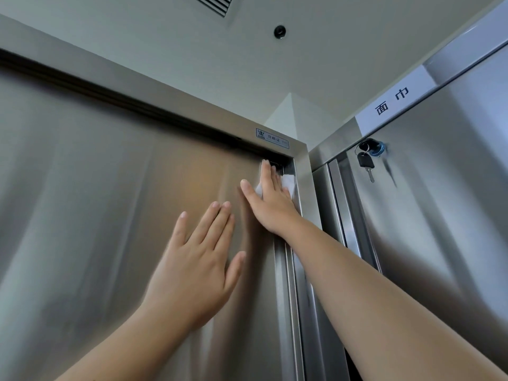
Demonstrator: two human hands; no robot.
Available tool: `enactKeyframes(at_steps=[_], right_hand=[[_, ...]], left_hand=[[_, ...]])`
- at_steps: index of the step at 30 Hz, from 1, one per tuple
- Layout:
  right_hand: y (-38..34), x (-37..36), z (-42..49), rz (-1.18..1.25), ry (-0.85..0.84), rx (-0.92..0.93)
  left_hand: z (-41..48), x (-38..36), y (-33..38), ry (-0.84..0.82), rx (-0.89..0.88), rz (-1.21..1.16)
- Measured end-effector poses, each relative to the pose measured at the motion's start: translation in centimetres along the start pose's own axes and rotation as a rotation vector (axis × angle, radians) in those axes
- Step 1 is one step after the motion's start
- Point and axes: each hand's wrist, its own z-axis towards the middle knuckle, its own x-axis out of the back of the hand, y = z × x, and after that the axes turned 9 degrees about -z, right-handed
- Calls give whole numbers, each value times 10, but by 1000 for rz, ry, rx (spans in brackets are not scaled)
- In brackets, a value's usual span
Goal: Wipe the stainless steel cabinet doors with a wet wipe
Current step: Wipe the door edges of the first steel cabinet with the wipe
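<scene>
The left hand [198,259] lies flat and open on the big steel door [96,215], grasping nothing. Higher up, the right hand [270,200] presses a white wet wipe [289,184] (partly hidden) flat against the door's top right corner.

White ceiling [343,50] — slatted vent [213,2], wall corner [286,114]

Right hand [270,204] raised, arm outstretched, fingers flat, left hand [198,270] lower, fingers spread

wet wipe [288,181]: white, crumpled, flat against door | cabinet door [110,215]: brushed steel, closed
</scene>
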Motion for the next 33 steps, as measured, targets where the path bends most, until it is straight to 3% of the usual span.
enactKeyframes(at_steps=[8,15,23,33], right_hand=[[11,-7,-27,-130,2,82],[-5,13,0,-83,-51,-24],[20,12,-45,-652,43,145],[41,35,-60,-1013,20,250]], left_hand=[[-1,0,-1,-8,3,23],[-1,-2,-1,8,0,11],[-2,0,0,6,12,4],[-3,3,1,-1,36,-12]])
